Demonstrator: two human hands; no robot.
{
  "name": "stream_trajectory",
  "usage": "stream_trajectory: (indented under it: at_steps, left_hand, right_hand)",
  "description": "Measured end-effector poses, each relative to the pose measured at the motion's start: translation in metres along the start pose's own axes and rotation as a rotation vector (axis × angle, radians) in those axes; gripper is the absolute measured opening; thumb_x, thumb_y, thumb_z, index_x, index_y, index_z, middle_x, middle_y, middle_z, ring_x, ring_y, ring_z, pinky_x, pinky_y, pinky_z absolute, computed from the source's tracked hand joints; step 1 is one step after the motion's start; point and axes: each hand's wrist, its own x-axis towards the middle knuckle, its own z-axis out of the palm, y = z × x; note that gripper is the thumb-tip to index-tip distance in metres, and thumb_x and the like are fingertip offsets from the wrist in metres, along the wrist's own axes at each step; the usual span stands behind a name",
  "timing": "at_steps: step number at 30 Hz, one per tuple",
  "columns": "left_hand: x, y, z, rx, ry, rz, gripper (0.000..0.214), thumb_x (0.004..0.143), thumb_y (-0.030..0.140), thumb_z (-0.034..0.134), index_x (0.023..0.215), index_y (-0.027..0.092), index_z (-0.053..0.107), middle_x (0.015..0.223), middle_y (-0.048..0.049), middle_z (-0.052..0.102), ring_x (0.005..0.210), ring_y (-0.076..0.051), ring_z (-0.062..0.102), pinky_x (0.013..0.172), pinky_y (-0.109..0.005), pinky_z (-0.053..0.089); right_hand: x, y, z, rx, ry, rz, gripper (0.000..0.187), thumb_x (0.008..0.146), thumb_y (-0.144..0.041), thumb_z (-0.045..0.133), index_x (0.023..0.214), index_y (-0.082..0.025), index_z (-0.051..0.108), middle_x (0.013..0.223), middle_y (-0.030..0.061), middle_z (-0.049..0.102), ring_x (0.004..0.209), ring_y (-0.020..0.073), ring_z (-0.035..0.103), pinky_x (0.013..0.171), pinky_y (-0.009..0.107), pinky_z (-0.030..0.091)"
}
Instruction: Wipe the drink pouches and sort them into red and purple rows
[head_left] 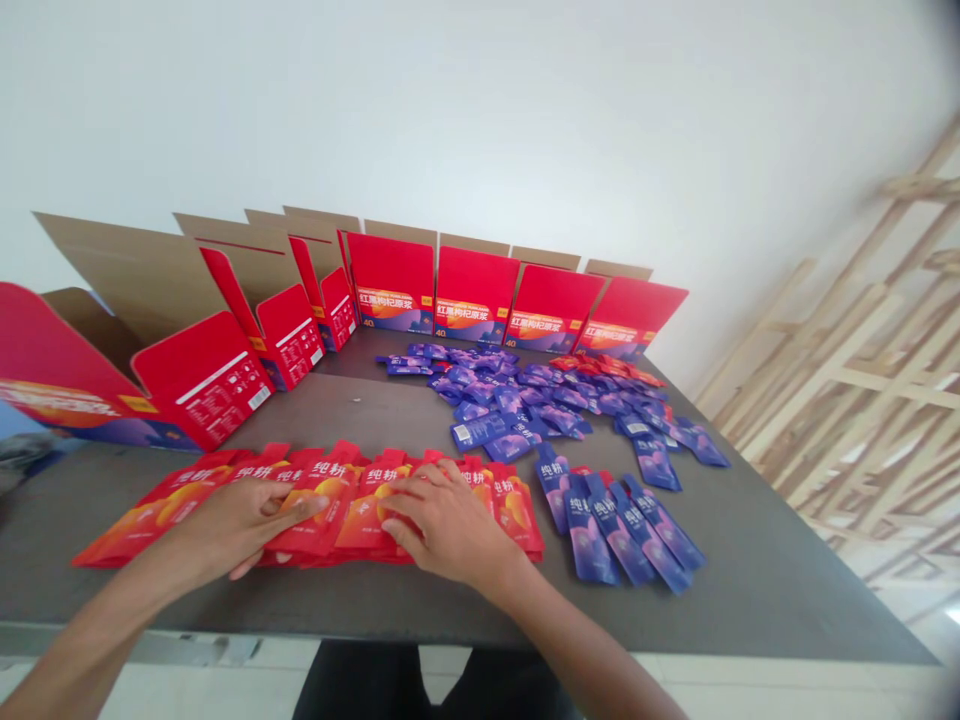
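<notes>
A long row of overlapping red pouches [180, 500] with white lettering lies along the near side of the table. My left hand [251, 520] is closed at the left-middle of the row, its thumb and fingers about the near edge of some red pouches [322, 500]; how many it holds is hidden. Spread over the row further right, my right hand [454, 520] rests on top of the pouches, fingers bent and thumb apart. To its right, several purple pouches [592, 530] lie fanned out, with a bit of red showing behind them.
A loose heap of purple pouches [517, 400] covers the table's middle right, with red pouches [607, 370] behind it. Open red cartons [394, 290] line the back, and more cartons [217, 385] stand on the left. Wooden frames [832, 390] are right of the grey table [765, 580].
</notes>
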Motion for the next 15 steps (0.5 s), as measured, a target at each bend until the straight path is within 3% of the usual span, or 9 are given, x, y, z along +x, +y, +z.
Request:
stream_trajectory:
  at_steps: [8,15]
  left_hand:
    - [0.0,-0.005,-0.002,0.11,-0.005,0.002,0.055,0.077,0.073,0.067,0.06,0.023,0.049,0.042,0.0019,0.057,0.033,-0.015,0.05,0.044,-0.024,0.033]
    - [0.003,-0.016,-0.008,0.041,0.05,-0.028,0.048,0.076,0.069,0.066,0.072,0.023,0.053,0.044,0.0077,0.049,0.035,-0.012,0.043,0.043,-0.021,0.025]
  right_hand:
    - [0.001,-0.003,-0.002,-0.024,-0.006,-0.005,0.033,0.111,-0.039,0.047,0.13,-0.022,0.069,0.135,0.0058,0.07,0.129,0.0248,0.055,0.122,0.048,0.033]
    - [0.001,-0.002,0.002,-0.006,-0.014,-0.021,0.033,0.111,-0.04,0.047,0.13,-0.024,0.07,0.134,0.0051,0.07,0.128,0.024,0.056,0.123,0.048,0.033]
